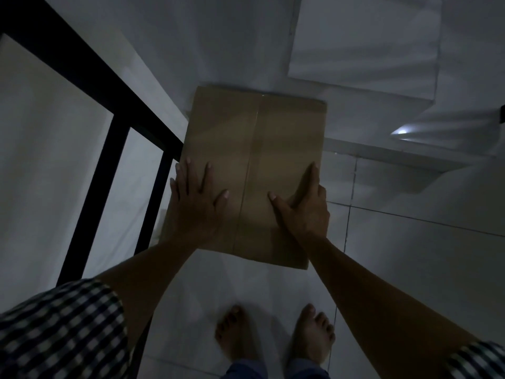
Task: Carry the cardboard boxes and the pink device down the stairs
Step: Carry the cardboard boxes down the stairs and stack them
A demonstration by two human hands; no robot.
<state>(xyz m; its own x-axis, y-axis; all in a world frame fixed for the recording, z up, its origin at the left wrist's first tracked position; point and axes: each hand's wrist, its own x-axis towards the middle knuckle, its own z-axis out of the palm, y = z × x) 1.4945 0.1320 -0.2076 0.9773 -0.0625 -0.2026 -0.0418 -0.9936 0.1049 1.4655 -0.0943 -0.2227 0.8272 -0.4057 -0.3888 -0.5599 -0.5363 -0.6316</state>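
One cardboard box (pixel 273 149) sits under both your hands, seen from straight above. Its top is plain brown and rectangular, with two flaps meeting at a centre seam (pixel 252 149) that runs its length under clear tape. It looks clean and undented in the dim light.

Your left hand (pixel 195 203) lies flat on the left flap, fingers spread and straight. Your right hand (pixel 306 212) is well apart from it on the right flap, thumb and forefinger stretched out. Its other fingers drop over the box's right edge, so whether they grip cannot be told.

The box is over the white tiled floor (pixel 410 255), just beside the black railing (pixel 109 110) on its left. Its far end points toward the white steps (pixel 363 45), and your bare feet (pixel 235 332) are near its close end.
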